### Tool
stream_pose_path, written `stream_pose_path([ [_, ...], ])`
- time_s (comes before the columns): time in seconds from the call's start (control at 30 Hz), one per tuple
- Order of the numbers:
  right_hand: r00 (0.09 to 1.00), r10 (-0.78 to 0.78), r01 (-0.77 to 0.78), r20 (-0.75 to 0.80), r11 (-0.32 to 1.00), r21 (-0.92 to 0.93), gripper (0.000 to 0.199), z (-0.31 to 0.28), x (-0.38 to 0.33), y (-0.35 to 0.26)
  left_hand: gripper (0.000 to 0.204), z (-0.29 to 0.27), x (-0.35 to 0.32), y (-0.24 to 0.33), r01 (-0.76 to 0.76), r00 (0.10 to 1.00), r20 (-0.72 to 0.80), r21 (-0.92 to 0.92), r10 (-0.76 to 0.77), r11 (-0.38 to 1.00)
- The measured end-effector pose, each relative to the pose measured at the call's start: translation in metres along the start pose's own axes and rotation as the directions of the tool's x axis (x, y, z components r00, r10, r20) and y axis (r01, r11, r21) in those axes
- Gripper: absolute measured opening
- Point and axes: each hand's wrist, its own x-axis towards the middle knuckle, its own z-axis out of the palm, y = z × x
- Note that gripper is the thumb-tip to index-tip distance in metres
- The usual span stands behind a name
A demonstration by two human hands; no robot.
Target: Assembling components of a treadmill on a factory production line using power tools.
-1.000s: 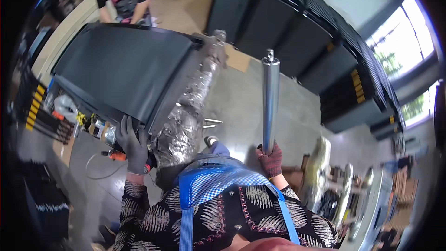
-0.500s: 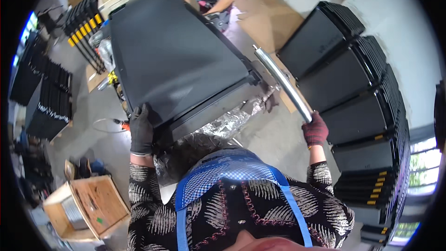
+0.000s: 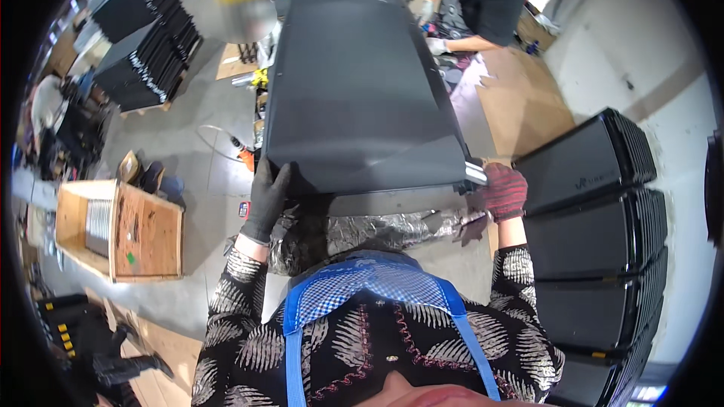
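A long black treadmill deck with a belt [image 3: 358, 98] lies in front of me. My left hand [image 3: 265, 202], in a dark grey glove, is at its near left corner, closed on the belt's edge with the thumb on the inner side. The fingers' undersides are hidden. My right hand [image 3: 505, 192], in a red and black glove, is closed around the end of a shiny metal roller [image 3: 475, 173] at the near right corner. Only a short piece of the roller shows; the rest is hidden at the belt's near end.
Crinkled silver wrapping [image 3: 392, 230] covers the support nearest me. An orange power tool [image 3: 246, 157] with a hose lies left of the deck. Stacked black panels [image 3: 577, 237] line the right wall. A wooden crate [image 3: 147, 234] stands at left. A co-worker [image 3: 490, 0] works at the far right.
The roller has swung from outside the deck's right side to its near end, now mostly hidden. My right hand came in to the corner. The view has turned right; my left hand stays at its corner.
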Motion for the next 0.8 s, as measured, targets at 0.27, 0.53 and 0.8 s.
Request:
stream_pose_path([
  [0.27,0.955,-0.297,0.277,-0.004,0.887,0.368,0.038,0.014,0.060,-0.019,0.031,-0.027,-0.002,-0.013,-0.303,0.952,0.076,0.386,0.297,0.871],
  [0.53,0.962,-0.256,0.189,0.091,0.870,0.455,0.024,0.032,0.062,0.008,0.021,-0.055,0.002,-0.004,-0.116,0.992,0.013,0.533,0.129,0.838],
  [0.8,0.980,-0.189,0.188,-0.058,0.798,0.572,0.017,0.043,0.050,-0.005,0.019,-0.065,0.002,0.007,-0.063,0.998,0.030,0.600,0.056,0.797],
])
